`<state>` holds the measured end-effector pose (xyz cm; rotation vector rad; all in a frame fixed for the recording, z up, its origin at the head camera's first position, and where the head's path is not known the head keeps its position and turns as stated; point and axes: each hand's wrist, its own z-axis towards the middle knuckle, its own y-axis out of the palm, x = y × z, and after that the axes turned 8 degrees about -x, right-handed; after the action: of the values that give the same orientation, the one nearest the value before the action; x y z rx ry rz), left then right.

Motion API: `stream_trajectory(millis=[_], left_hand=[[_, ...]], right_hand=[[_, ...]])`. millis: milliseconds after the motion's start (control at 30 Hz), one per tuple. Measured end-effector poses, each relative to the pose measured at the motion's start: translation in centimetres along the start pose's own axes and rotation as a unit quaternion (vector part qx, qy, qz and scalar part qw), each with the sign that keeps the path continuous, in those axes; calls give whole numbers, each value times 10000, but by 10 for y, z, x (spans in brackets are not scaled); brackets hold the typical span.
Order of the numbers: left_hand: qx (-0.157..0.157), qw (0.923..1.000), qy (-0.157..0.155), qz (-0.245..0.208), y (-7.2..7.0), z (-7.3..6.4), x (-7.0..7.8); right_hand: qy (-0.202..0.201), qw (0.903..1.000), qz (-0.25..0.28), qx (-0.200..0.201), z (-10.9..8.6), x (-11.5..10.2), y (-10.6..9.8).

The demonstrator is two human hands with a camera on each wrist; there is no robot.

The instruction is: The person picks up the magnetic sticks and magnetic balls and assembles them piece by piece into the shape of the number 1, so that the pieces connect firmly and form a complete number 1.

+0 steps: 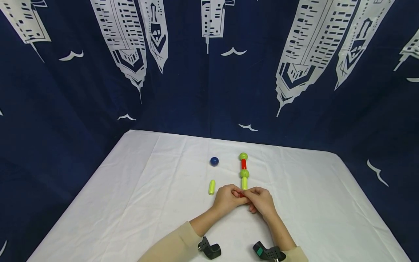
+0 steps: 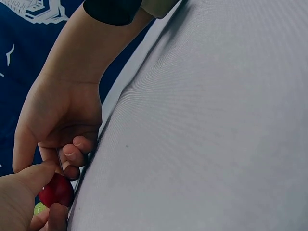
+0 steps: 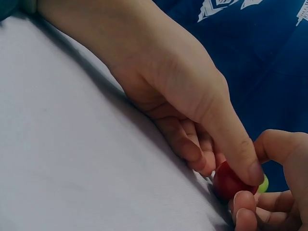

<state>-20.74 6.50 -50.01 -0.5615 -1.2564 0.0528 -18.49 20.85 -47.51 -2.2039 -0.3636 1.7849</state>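
Observation:
A red ball (image 1: 241, 195) sits at the near end of a straight row of balls and short rods. My left hand (image 1: 225, 200) pinches it from the left, thumb and fingers curled about it. From the other side my right hand (image 1: 263, 202) grips at the same ball, fingertips meeting the left ones. In the right wrist view a thumb presses on the red ball (image 3: 231, 182). Beyond the hands run a yellow-green rod (image 1: 244, 183), a green ball (image 1: 244, 173), a red rod (image 1: 243, 164) and another green ball (image 1: 243, 156). Fingers hide the joint at the red ball.
Left of the row lie a loose yellow-green rod (image 1: 212, 187) and, farther back, a dark blue ball (image 1: 214, 161). A white cloth (image 1: 147, 203) covers the table. Behind its far edge hangs a navy curtain (image 1: 209, 91) with white building prints.

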Motion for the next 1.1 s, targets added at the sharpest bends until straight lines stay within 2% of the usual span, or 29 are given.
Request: stream_trajectory(millis=[433, 633, 833, 1100], left_hand=[[-33, 10000, -32, -16, -2, 0, 2], [-252, 9993, -271, -82, -6, 0, 6], [-295, 9983, -491, -134, -20, -1, 11], [1, 9980, -570, -265, -47, 2, 12]], right_hand=[[-148, 9996, -228, -14, 5, -1, -1], [-181, 9997, -184, 55, 10, 2, -3], [-118, 9999, -64, 55, 13, 5, -2], [-56, 9999, 95, 43, 14, 5, -3]])
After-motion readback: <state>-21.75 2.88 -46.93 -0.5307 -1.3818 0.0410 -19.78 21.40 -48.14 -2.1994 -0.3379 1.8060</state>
